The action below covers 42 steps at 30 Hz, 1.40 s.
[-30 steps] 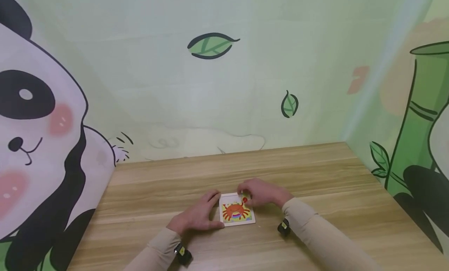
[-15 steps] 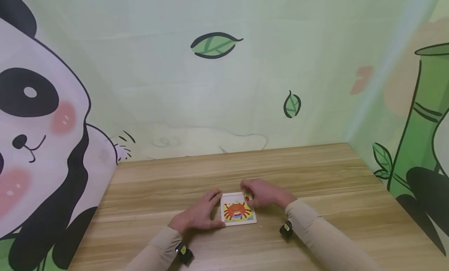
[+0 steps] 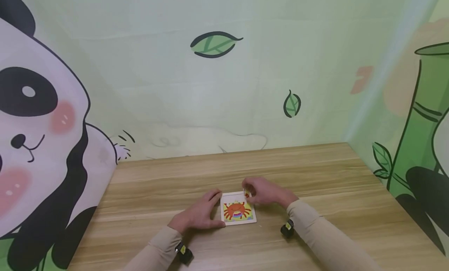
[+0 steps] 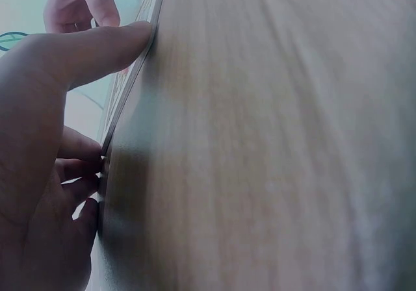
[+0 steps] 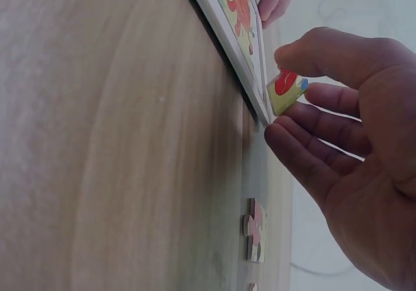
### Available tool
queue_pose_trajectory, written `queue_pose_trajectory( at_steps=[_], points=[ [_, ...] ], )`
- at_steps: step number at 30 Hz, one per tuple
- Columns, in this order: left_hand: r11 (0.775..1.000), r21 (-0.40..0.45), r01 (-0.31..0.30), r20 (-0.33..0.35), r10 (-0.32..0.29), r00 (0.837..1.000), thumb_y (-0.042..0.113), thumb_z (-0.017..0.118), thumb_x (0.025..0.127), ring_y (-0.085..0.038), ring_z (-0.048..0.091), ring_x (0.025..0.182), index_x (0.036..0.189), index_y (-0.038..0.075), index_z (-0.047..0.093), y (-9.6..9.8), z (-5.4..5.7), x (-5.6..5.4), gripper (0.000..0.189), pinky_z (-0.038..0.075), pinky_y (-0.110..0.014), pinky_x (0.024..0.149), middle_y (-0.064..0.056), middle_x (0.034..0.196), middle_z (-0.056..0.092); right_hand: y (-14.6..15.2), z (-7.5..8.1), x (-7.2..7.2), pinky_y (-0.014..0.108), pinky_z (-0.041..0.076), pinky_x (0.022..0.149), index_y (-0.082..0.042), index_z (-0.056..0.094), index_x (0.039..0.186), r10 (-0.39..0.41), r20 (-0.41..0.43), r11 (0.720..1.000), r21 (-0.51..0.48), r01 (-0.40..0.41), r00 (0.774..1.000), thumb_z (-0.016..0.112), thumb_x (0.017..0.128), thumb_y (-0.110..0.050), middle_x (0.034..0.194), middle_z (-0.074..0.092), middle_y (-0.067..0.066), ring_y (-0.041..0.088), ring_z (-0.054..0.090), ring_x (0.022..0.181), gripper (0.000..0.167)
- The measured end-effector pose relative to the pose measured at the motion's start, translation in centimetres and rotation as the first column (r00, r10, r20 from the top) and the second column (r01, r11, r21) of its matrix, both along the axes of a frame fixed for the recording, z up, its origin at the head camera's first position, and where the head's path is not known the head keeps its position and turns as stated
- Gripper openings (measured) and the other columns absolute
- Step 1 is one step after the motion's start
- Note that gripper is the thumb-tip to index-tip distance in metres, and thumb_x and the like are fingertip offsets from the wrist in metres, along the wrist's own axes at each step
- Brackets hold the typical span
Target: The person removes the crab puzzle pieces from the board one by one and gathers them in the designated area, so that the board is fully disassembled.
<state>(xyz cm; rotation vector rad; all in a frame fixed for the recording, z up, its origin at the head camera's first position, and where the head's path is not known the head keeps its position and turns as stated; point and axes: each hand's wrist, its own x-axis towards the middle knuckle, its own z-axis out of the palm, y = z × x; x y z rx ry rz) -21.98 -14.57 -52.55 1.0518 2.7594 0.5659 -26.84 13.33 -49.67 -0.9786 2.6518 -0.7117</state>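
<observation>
Where One Side Is Braced, the Other Is Left Free for Fine Work

Because a light, flat tray [image 3: 240, 224] would probably slide if touched from one side only, its left edge is braced by the left hand [image 3: 198, 213], which is spread wide: the thumb is laid at the near-left corner and the fingers are set farther up the edge, so that turning is likely resisted at two places. The tray is laid flat on the wooden table [image 3: 158, 175], between the hands, with its orange crab picture [image 3: 238, 211] turned upright to the wearer.

At the far-right corner, a small puzzle piece [image 5: 285, 93] is pinched by the right hand [image 3: 265, 191], between thumb and fingers. The piece is tilted, and by this slim hold its red and yellow-green face is left partly in view, presumably so that it can be matched by eye. Whether the tray is touched by its lower edge cannot be told.

In the right wrist view, a loose piece [image 5: 255, 230] is seen on the table, apart from the tray, probably so that the working corner is not crowded.
</observation>
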Motion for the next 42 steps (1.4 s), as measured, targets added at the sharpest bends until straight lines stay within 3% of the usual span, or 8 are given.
queue_pose_trajectory(
  at_steps=[16, 30, 42],
  points=[
    [1.000, -0.010, 0.007, -0.033, -0.008, 0.999, 0.059, 0.070, 0.079, -0.028, 0.036, 0.138, 0.148, -0.003, 0.033, 0.0, -0.2, -0.1, 0.100, 0.035, -0.042, 0.114, -0.015, 0.150, 0.032, 0.7, 1.0, 0.2, 0.030, 0.053, 0.085, -0.003, 0.060, 0.119, -0.032, 0.012, 0.998, -0.051, 0.032, 0.999, 0.076, 0.082, -0.018, 0.102, 0.061, -0.002, 0.011, 0.057, 0.093, 0.043],
    [1.000, -0.006, 0.010, -0.027, -0.010, 1.000, 0.058, 0.071, 0.079, -0.027, 0.037, 0.137, 0.147, -0.003, 0.034, 0.0, 0.1, 0.0, 0.099, 0.035, -0.042, 0.114, -0.014, 0.149, 0.033, 2.4, 1.4, 0.2, 0.028, 0.051, 0.078, -0.004, 0.062, 0.116, -0.023, -0.081, 0.999, -0.034, 0.020, 0.996, 0.077, 0.080, -0.020, 0.095, 0.060, -0.004, 0.011, 0.056, 0.087, 0.042],
    [1.000, -0.009, 0.005, -0.032, -0.005, 0.999, 0.057, 0.071, 0.079, -0.027, 0.037, 0.137, 0.148, -0.002, 0.034, -0.1, -0.2, 0.0, 0.098, 0.035, -0.041, 0.115, -0.013, 0.149, 0.033, 4.6, 2.1, 0.4, 0.036, 0.054, 0.086, -0.002, 0.062, 0.116, -0.083, -0.096, 0.995, -0.068, 0.077, 0.992, 0.076, 0.079, -0.014, 0.101, 0.063, 0.000, 0.016, 0.059, 0.095, 0.041]
  ],
)
